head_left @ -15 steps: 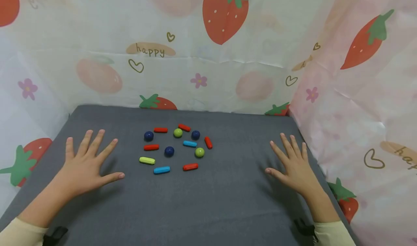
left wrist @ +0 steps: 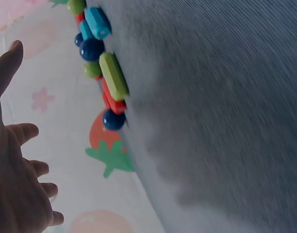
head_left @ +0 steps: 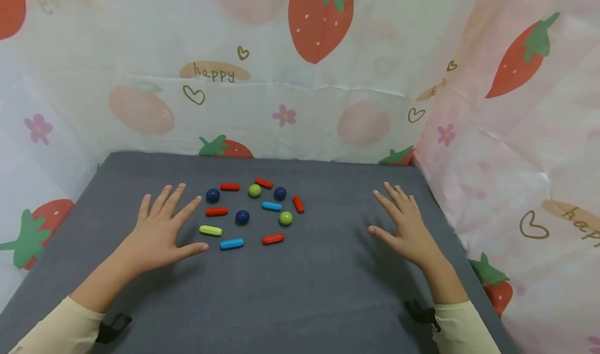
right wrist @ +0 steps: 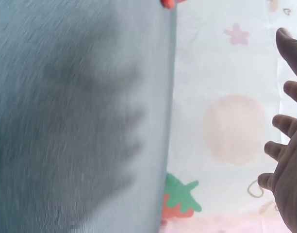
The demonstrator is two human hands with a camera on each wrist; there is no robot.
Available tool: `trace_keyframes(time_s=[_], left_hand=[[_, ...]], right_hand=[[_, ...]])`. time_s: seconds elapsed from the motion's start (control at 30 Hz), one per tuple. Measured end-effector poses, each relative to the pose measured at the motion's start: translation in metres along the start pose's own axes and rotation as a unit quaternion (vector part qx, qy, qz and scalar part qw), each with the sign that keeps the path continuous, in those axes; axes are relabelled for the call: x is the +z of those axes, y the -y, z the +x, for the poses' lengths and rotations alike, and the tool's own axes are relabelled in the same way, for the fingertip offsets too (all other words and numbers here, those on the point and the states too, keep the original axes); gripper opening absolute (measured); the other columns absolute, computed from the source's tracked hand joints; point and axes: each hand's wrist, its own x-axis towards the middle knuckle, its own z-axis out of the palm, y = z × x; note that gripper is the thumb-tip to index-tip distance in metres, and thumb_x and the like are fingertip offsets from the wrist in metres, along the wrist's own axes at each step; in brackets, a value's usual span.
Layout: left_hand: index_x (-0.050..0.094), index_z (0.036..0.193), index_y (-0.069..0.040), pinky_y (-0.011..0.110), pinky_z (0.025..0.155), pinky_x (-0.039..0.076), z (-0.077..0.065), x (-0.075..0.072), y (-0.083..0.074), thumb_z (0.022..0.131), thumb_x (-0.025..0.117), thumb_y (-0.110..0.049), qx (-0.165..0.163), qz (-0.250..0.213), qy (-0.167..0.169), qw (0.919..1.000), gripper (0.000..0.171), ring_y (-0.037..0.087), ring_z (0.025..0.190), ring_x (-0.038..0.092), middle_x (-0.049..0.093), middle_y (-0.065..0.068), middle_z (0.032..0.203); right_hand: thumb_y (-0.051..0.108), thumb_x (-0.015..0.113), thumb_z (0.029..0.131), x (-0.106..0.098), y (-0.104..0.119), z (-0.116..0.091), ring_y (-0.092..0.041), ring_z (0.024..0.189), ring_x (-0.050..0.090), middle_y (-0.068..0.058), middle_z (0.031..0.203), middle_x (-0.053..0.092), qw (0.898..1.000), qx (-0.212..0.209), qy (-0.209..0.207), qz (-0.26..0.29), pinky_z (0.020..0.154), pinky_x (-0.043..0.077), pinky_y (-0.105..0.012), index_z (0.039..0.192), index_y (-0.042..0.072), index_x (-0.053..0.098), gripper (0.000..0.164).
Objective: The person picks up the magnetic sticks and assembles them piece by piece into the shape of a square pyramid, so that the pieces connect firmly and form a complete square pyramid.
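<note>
My left hand [head_left: 157, 237] hovers over the grey cloth with fingers spread, just left of a group of small coloured pieces. Nearest its thumb are a yellow-green stick [head_left: 211, 230] and a blue stick [head_left: 232, 244]. Around them lie several red sticks, such as one red stick [head_left: 273, 239] at the front, another blue stick [head_left: 272, 206], several dark blue balls, one dark blue ball [head_left: 242, 217] being central, and two green balls, with one green ball [head_left: 285, 218] at the right. My right hand [head_left: 412, 231], fingers extended, hangs above the cloth well right of the pieces. Neither hand holds anything.
The grey cloth [head_left: 319, 291] covers the table surface. Behind it and along both sides hang pale sheets [head_left: 290, 135] printed with strawberries. Dark straps [head_left: 112, 328] sit at both wrists.
My left hand has moved right, closer to the pieces. The right hand has shifted a little left, toward them. The small pieces lie as before.
</note>
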Motion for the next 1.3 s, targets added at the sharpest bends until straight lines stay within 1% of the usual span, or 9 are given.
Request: trace_keyframes(time_s=[0.17,0.3,0.43,0.53,0.77,0.87,1.03,1.17,1.3], left_hand=[[0.029,0.163,-0.016,0.073,0.117,0.004,0.009,0.006,-0.013,0.083,0.068,-0.074,0.013,-0.018,-0.002,0.9998,0.105,0.047,0.155,0.008,0.012,0.023,0.169],[0.032,0.162,-0.013,0.072,0.117,0.008,0.018,0.01,-0.025,0.083,0.071,-0.07,0.022,-0.036,0.001,0.9991,0.105,0.048,0.154,0.011,0.016,0.023,0.168],[0.033,0.161,-0.011,0.071,0.118,0.012,0.027,0.014,-0.036,0.083,0.074,-0.066,0.033,-0.058,0.003,0.9978,0.103,0.047,0.154,0.012,0.018,0.022,0.168],[0.035,0.16,-0.01,0.069,0.118,0.015,0.034,0.017,-0.044,0.084,0.076,-0.062,0.044,-0.078,-0.001,0.996,0.101,0.046,0.154,0.014,0.021,0.021,0.167],[0.042,0.156,-0.007,0.066,0.118,0.023,0.046,0.023,-0.061,0.085,0.08,-0.055,0.066,-0.102,-0.006,0.9926,0.094,0.042,0.15,0.027,0.035,0.018,0.162],[0.044,0.154,-0.007,0.065,0.116,0.029,0.051,0.027,-0.068,0.085,0.081,-0.052,0.066,-0.114,0.002,0.9913,0.091,0.04,0.148,0.032,0.04,0.016,0.159],[0.049,0.151,-0.007,0.057,0.113,0.039,0.057,0.031,-0.078,0.085,0.083,-0.046,0.064,-0.134,0.014,0.9888,0.084,0.036,0.142,0.041,0.047,0.015,0.154],[0.054,0.146,-0.007,0.052,0.11,0.043,0.063,0.033,-0.087,0.085,0.083,-0.044,0.065,-0.139,0.02,0.9879,0.077,0.033,0.137,0.047,0.053,0.012,0.148],[0.058,0.143,-0.007,0.052,0.107,0.045,0.067,0.037,-0.094,0.086,0.083,-0.041,0.062,-0.149,0.031,0.9865,0.071,0.031,0.131,0.051,0.059,0.011,0.142]], right_hand=[[0.03,0.082,0.088,0.007,0.009,0.007,-0.039,0.157,0.014,-0.007,0.17,0.023,0.998,-0.001,-0.009,0.064,0.117,0.01,-0.073,0.16,0.019,0.038,0.085],[0.026,0.082,0.088,0.013,0.015,0.012,-0.039,0.155,0.019,-0.011,0.168,0.028,0.996,-0.006,-0.011,0.088,0.117,0.014,-0.07,0.159,0.017,0.039,0.084],[0.023,0.083,0.087,0.018,0.02,0.02,-0.04,0.153,0.024,-0.014,0.166,0.032,0.994,-0.013,-0.01,0.105,0.117,0.018,-0.069,0.159,0.016,0.04,0.084],[0.023,0.083,0.088,0.023,0.024,0.027,-0.039,0.153,0.026,-0.012,0.165,0.033,0.993,-0.018,-0.004,0.116,0.117,0.019,-0.068,0.159,0.016,0.04,0.083],[0.023,0.082,0.089,0.033,0.036,0.045,-0.034,0.153,0.027,-0.007,0.164,0.036,0.989,-0.019,0.014,0.147,0.118,0.021,-0.066,0.158,0.015,0.042,0.08],[0.024,0.082,0.089,0.037,0.041,0.053,-0.032,0.153,0.028,-0.007,0.163,0.038,0.987,-0.022,0.022,0.159,0.118,0.021,-0.065,0.157,0.014,0.043,0.079],[0.027,0.081,0.09,0.043,0.05,0.065,-0.029,0.152,0.03,-0.005,0.162,0.04,0.986,-0.029,0.036,0.163,0.12,0.023,-0.062,0.157,0.016,0.043,0.078],[0.026,0.081,0.09,0.048,0.055,0.074,-0.029,0.152,0.031,-0.005,0.161,0.042,0.984,-0.038,0.05,0.167,0.12,0.023,-0.06,0.156,0.015,0.045,0.076],[0.026,0.081,0.091,0.055,0.06,0.083,-0.03,0.152,0.031,-0.004,0.16,0.044,0.982,-0.041,0.068,0.171,0.12,0.024,-0.06,0.155,0.013,0.046,0.074]])
